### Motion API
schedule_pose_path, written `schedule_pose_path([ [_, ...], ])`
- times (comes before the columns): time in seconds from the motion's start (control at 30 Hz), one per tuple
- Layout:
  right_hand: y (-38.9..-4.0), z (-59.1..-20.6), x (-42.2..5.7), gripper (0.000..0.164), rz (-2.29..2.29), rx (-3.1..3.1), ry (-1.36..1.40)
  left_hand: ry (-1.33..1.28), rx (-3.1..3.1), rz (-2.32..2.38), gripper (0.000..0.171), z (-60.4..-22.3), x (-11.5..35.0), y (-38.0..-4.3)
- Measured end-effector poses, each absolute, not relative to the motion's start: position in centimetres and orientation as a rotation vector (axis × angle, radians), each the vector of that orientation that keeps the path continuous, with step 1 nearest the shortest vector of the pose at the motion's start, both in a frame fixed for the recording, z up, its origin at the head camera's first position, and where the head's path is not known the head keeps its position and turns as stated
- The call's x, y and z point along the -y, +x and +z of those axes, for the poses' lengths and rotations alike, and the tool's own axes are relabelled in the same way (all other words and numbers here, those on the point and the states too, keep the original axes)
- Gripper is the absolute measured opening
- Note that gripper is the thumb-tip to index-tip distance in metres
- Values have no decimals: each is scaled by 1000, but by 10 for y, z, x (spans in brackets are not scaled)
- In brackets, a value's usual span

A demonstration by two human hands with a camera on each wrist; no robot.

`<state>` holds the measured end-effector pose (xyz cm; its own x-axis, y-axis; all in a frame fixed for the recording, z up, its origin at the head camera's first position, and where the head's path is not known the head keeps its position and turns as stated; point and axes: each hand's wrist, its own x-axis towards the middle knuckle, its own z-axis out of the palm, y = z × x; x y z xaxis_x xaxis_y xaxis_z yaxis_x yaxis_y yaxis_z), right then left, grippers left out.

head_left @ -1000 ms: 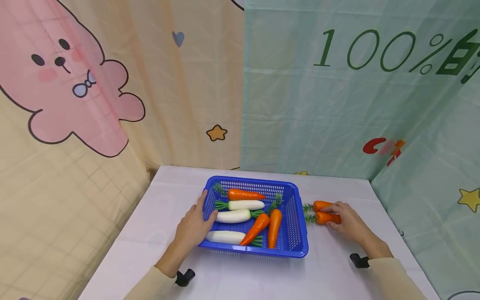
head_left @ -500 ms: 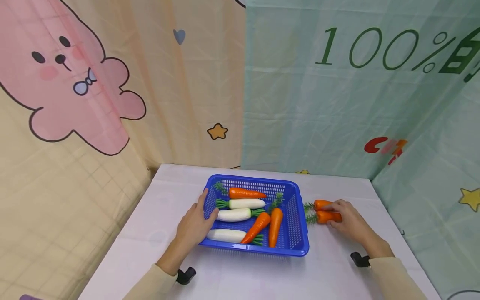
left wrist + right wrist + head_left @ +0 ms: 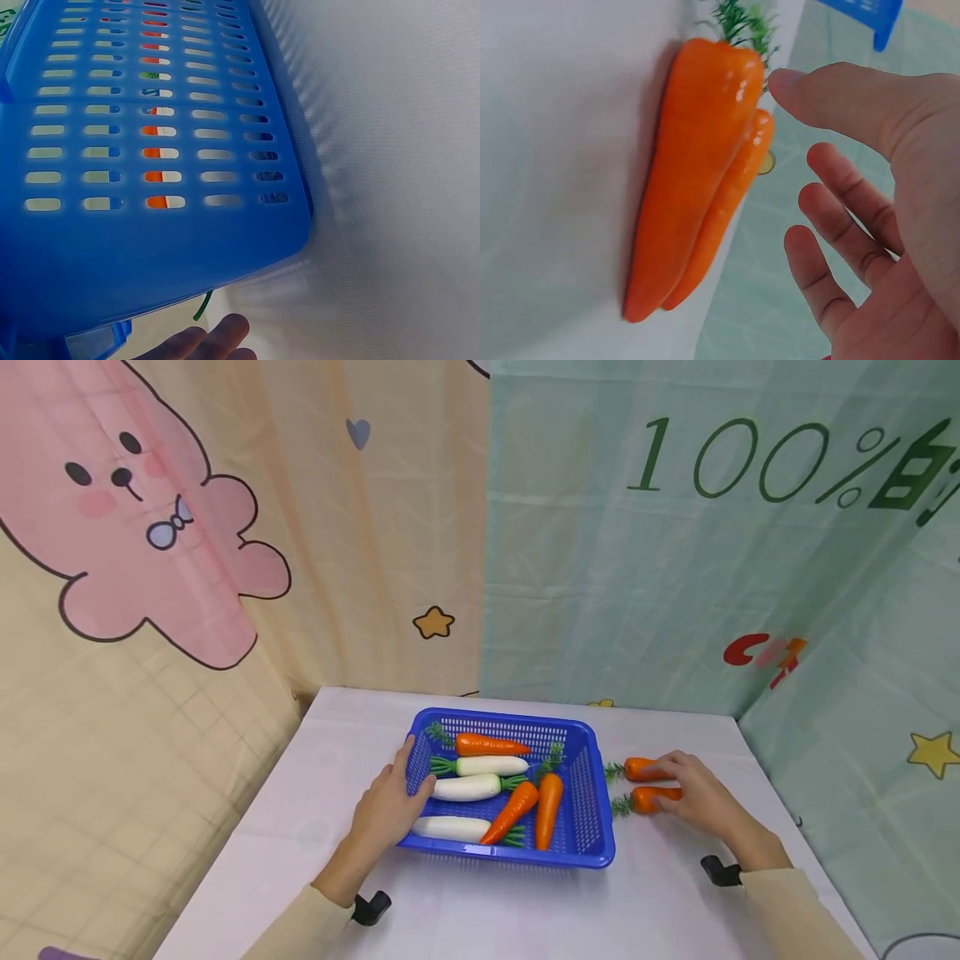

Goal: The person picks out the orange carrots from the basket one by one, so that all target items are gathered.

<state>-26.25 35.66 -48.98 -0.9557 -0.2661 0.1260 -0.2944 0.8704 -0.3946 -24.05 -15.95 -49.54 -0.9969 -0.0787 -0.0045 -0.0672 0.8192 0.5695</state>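
Note:
A blue plastic basket (image 3: 517, 857) stands on the white table, holding three orange carrots (image 3: 549, 810) and three white radishes (image 3: 468, 787) with green tops. My left hand (image 3: 384, 810) holds its left rim, the thumb over the inside and the fingers outside the wall. In the left wrist view, fingertips (image 3: 229, 328) show beyond the basket corner. To the right of the basket lie two more carrots, a far one (image 3: 642, 768) and a near one (image 3: 651, 799), leafy ends toward the basket. My right hand (image 3: 701, 793) is over their tips, its thumb and fingers spread apart in the right wrist view.
The white table (image 3: 480, 914) reaches back to printed curtains (image 3: 390, 568) behind and at both sides. Black wrist camera mounts (image 3: 722, 870) hang at both wrists, below the beige sleeves.
The two carrots outside the basket, close together before, now lie farther apart. My right hand's fingers have spread between them. The left hand stays at the basket rim.

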Motion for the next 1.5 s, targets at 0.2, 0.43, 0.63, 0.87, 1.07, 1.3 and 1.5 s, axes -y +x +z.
schedule_pose_path([
  [0.2,-261,-474,-337,40,628,2878,567,120,2980,-943,89,-496,159,-240],
  [0.43,-266,-451,-305,40,611,2849,660,104,2972,-937,89,-495,160,-238],
  [0.63,-269,-435,-278,43,571,2846,807,75,2972,-924,91,-495,160,-237],
  [0.87,-273,-421,-239,48,462,3006,880,48,2962,-931,91,-494,160,-237],
  [1.07,-279,-419,-209,48,415,3035,1023,35,2949,-950,90,-495,161,-236],
  [1.3,-288,-428,-180,50,416,3102,1211,44,2940,-961,90,-494,163,-236],
  [1.5,-288,-439,-164,53,450,3218,1239,46,2942,-969,89,-496,161,-236],
])
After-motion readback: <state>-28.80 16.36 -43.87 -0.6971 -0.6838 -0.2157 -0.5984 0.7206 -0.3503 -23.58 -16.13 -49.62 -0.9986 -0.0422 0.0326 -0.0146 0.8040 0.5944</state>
